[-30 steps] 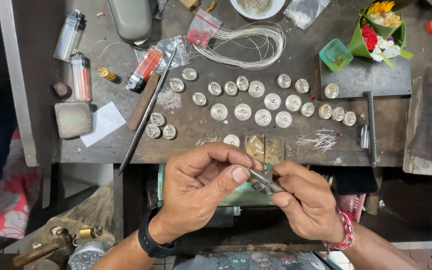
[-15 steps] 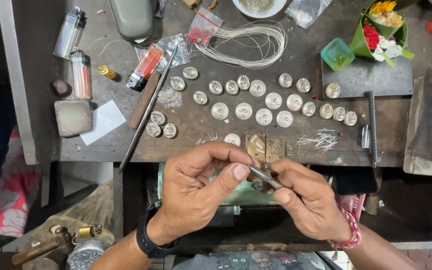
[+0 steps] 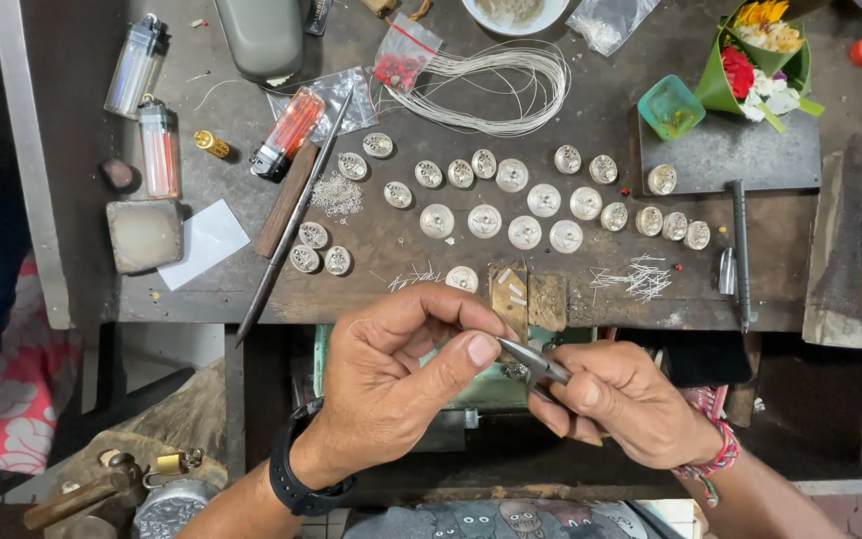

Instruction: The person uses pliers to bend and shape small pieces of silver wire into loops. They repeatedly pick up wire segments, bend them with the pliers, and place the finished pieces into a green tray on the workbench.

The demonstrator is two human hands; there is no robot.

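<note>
We see silver discs (image 3: 525, 232) mid-bench (image 3: 202, 289); beyond them a wire coil (image 3: 496, 90), 2 lighters (image 3: 147, 110) far left of them, flowers (image 3: 762, 50) right.

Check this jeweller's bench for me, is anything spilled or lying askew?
Nothing looks spilled. Small wire bits lie scattered near the bench edge, and a long metal rod lies diagonally past the round silver pieces, which looks like ordinary working clutter.

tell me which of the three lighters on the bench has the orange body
The lighter lying tilted on a clear plastic bag, beside the long metal rod. The two at the far left are clear or pale.
</note>
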